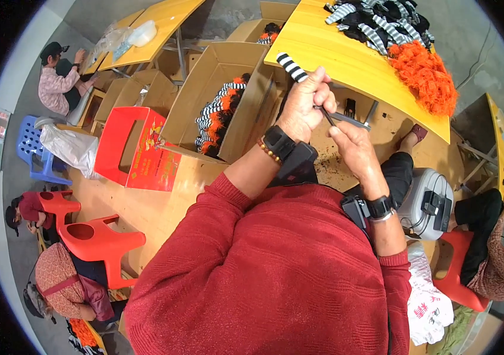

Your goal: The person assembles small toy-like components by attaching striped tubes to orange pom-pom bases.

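My left hand (303, 105) is closed around a small black-and-white striped fabric tube (291, 67), whose rounded end sticks out past my fingers toward the yellow table. A thin dark stick (326, 116) runs between my two hands. My right hand (355, 152), nearer to me and to the right, pinches the stick's lower end. Whether its far end goes inside the tube is hidden by my left fingers. On the yellow table (323, 44) lie a heap of striped and black fabric pieces (376, 21) and a fluffy orange bundle (422, 77).
An open cardboard box (184, 97) at the left holds striped, orange and black pieces. Beside it are a red carton (118, 148) and red stools (101, 239). A grey case (426, 198) stands at my right. Several other people sit around the room, one person (497, 260) at the right.
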`<state>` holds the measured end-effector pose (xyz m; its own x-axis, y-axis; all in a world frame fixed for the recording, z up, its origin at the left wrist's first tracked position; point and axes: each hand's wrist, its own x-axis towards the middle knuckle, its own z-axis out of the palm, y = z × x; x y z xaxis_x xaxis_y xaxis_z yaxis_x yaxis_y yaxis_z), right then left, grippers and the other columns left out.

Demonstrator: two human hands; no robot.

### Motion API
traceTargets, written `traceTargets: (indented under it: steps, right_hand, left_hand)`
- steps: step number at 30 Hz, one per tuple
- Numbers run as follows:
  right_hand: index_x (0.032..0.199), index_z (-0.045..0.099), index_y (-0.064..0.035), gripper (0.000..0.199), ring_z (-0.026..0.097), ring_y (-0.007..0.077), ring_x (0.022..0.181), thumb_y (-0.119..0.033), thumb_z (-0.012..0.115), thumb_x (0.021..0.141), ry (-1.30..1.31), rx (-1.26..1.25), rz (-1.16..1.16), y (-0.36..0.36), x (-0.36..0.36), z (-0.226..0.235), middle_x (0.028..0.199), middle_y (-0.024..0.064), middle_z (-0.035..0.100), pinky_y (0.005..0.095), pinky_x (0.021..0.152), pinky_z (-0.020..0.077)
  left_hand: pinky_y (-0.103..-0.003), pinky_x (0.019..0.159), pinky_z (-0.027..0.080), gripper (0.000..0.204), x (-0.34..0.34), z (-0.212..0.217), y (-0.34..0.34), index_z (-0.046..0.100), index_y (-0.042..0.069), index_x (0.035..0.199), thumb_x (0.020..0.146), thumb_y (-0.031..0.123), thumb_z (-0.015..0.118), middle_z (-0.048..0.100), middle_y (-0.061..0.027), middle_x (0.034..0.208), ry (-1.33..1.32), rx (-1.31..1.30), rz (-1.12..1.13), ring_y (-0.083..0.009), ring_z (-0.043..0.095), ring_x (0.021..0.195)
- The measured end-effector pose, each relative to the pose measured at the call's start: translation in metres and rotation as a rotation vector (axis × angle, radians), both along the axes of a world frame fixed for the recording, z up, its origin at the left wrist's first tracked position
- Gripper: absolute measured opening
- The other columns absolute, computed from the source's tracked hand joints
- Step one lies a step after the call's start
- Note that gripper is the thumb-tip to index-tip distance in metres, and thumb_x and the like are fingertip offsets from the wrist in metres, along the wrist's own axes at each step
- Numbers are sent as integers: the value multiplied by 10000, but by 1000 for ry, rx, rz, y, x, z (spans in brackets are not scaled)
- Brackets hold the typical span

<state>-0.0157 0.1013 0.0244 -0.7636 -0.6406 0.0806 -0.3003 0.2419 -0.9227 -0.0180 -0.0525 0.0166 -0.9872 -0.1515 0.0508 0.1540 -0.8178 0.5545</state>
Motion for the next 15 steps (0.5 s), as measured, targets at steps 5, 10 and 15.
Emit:
traceTargets:
  steps: [5, 10, 15]
  right_hand:
    - [675, 490, 13, 260, 534, 370, 595, -195, 505, 830, 275, 225, 21, 17, 11, 1, 578, 204, 503, 418, 525, 396]
    - [722, 536, -2, 202, 538, 306, 533, -174, 523, 826, 392, 162, -36, 3, -2, -21, 537, 177, 474, 386, 512, 403]
    - [728, 584, -32, 180, 340, 41, 459, -161, 536, 845, -287, -158, -40, 5, 1, -31, 484, -27, 372, 221, 411, 282]
  left_hand:
    - [-284, 477, 322, 229, 2, -1, -19, 515, 79, 785, 836, 299, 551, 327, 22, 428, -104, 146, 115, -135, 356, 432]
    - [-264, 416, 321, 142, 1, -13, 23, 508, 62, 804, 840, 193, 549, 325, 27, 418, -129, 37, 29, -117, 341, 364]
    - [-281, 444, 362, 130, 9, -10, 33, 514, 61, 833, 831, 181, 565, 376, 19, 462, -145, -23, 89, -132, 401, 412]
